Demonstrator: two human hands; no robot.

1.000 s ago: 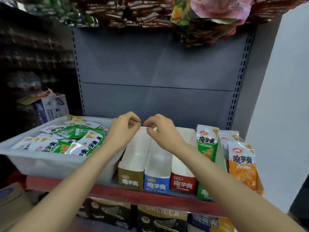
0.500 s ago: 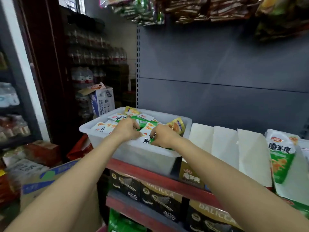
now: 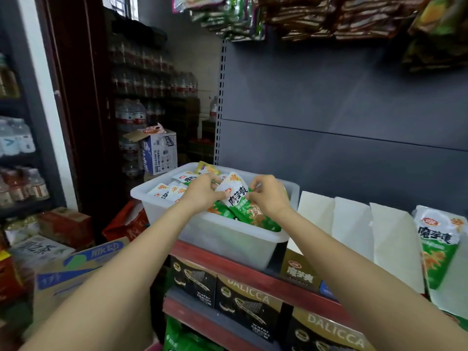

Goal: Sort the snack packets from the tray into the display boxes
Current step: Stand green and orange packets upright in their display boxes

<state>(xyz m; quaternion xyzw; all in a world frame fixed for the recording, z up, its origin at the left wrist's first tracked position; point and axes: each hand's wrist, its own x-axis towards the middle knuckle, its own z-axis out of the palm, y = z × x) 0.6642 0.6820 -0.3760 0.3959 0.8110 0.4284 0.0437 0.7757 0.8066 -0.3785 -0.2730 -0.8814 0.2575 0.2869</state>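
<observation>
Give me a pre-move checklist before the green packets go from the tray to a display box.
1. Left hand holds packets: ok, fingers curled on the bunch.
2. Right hand pinches the green packet: ok.
3. Packets lifted free of the tray: not ok, lower ends sit inside it.
4. Display boxes open at the top: ok.
5. Green-labelled box located: cannot tell, only a gold-fronted box label shows clearly.

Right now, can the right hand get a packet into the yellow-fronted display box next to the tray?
Probably yes. The right hand grips a green packet over the tray, and the yellow-fronted box stands directly right of it, its open top showing nothing above it.
</observation>
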